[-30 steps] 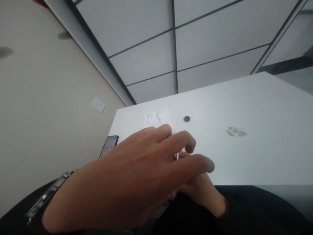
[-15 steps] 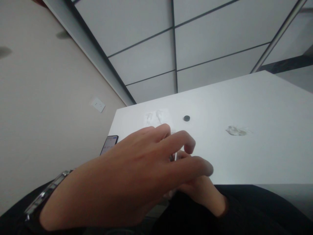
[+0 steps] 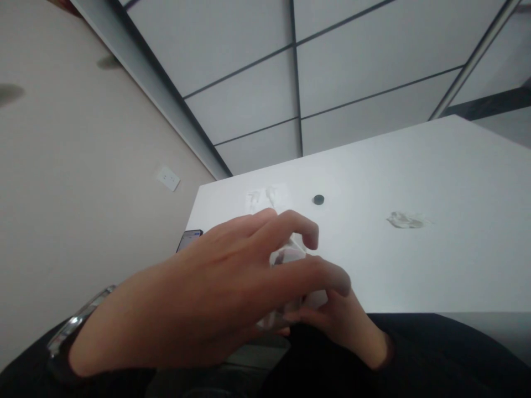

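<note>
A clear plastic package (image 3: 289, 254), perhaps a small box, is between my two hands at the table's near edge. My left hand (image 3: 224, 287), wearing a metal-band watch (image 3: 81, 320), reaches across the front with its fingers curled over the package and hides much of it. Its thumb is out of sight. Partly behind it, my right hand (image 3: 346, 320) grips the package from the right, low down, its fingertips partly covered. What lies inside the package I cannot make out.
On the white table (image 3: 464, 232) lie a small dark round cap (image 3: 318, 199), a crumpled clear wrapper (image 3: 405, 220) and a flat translucent sheet (image 3: 269, 194). A phone (image 3: 189, 239) rests at the left edge. Behind stands a white panelled sliding door (image 3: 257, 110).
My left hand has shifted slightly left, and more of the clear package shows between its fingers. My right hand has turned a little around it. The things on the table stay put.
</note>
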The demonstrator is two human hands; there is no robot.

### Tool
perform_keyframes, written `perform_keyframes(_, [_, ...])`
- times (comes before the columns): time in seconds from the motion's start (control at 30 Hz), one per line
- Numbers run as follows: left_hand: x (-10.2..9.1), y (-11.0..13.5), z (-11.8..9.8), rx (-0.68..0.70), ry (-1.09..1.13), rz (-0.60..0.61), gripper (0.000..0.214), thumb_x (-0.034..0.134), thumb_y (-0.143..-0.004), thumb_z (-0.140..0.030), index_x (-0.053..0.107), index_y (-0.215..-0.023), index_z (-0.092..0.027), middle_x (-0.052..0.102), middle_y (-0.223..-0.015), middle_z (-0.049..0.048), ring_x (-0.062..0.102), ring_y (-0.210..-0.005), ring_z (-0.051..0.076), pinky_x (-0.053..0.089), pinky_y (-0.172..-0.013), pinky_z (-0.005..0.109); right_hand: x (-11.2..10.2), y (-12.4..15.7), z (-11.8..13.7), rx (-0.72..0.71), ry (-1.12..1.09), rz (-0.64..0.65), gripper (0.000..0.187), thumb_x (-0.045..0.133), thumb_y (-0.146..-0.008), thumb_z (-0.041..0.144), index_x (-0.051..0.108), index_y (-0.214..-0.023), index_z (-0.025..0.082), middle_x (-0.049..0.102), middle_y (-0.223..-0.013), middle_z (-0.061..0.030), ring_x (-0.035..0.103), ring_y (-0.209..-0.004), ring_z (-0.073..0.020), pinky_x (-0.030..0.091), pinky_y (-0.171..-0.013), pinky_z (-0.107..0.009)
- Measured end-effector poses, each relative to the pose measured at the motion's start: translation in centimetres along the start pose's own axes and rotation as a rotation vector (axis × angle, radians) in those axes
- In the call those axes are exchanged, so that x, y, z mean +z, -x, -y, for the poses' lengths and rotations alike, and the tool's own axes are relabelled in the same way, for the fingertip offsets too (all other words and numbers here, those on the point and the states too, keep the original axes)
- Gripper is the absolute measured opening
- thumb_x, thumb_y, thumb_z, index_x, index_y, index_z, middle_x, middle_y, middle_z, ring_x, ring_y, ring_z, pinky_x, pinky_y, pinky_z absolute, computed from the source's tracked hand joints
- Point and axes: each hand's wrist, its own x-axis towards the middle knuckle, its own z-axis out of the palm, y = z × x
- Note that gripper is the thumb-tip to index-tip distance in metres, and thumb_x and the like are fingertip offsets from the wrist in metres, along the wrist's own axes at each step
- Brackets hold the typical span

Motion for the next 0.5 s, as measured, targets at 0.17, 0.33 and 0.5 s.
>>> perform_keyframes(0.17, [-0.01, 0.32, 0.26, -0.041, 0.054, 0.009, 0.056, 0.078, -0.087, -0.012, 0.052, -0.132, -0.032, 0.056, -0.138, 0.0035, 0.061, -0.122, 0.023, 0.055, -0.090, 0.031, 0.16, -0.05, -0.44, -0.094, 0.046, -0.022, 0.072, 0.087, -0.082, 0.053, 0.054, -0.142, 0.030, 0.078, -0.126, -0.0068, 0.077, -0.109, -0.0300, 0.064, -0.093, -0.043])
perform_keyframes(0.33, [0.04, 0.25, -0.13, -0.043, 0.026, 0.008, 0.053, 0.074, -0.089, -0.010, 0.051, -0.131, -0.032, 0.058, -0.136, 0.0033, 0.061, -0.123, 0.024, 0.055, -0.091, 0.033, 0.16, 0.03, -0.32, -0.028, 0.042, -0.001, 0.071, 0.087, -0.081, 0.055, 0.057, -0.139, 0.030, 0.078, -0.122, -0.0058, 0.077, -0.106, -0.0300, 0.064, -0.090, -0.043])
perform_keyframes(0.5, [0.21, -0.18, -0.50, -0.035, -0.005, 0.016, 0.054, 0.074, -0.088, -0.011, 0.051, -0.132, -0.031, 0.061, -0.135, 0.0043, 0.063, -0.120, 0.027, 0.056, -0.091, 0.038, -0.05, 0.06, 0.18, 0.046, 0.029, 0.024, 0.065, 0.085, -0.082, 0.054, 0.059, -0.137, 0.030, 0.078, -0.118, -0.0048, 0.077, -0.100, -0.0289, 0.064, -0.085, -0.042])
